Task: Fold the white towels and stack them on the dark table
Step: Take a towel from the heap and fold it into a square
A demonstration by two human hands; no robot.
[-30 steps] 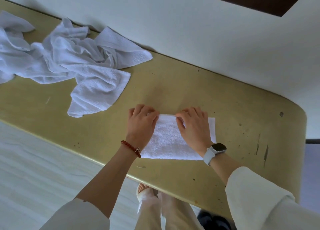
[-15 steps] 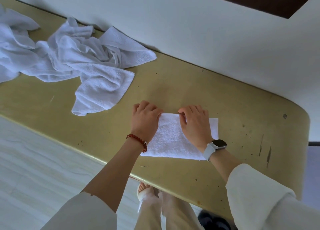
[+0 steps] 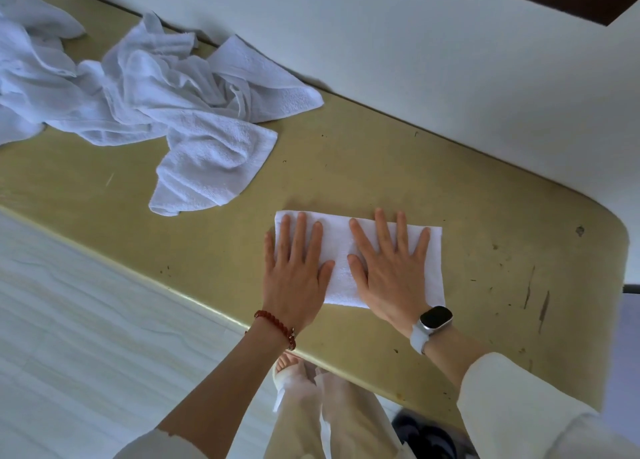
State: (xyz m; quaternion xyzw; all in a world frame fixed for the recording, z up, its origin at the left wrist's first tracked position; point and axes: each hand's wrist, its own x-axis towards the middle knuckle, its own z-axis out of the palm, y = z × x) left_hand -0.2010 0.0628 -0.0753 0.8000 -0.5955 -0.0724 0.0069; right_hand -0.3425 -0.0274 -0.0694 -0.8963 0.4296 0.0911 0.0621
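Fingers uncurled flat on folded towel [image 3: 337, 247] (loose towels [image 3: 145, 95] left).

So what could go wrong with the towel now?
1. The folded towel lies near the table's front edge; a push toward the person might slide it off onto the floor.
2. The left hand and right hand only press flat, gripping nothing, so the fold might spring open once they lift.
3. The crumpled towels lie close by and could get dragged along.
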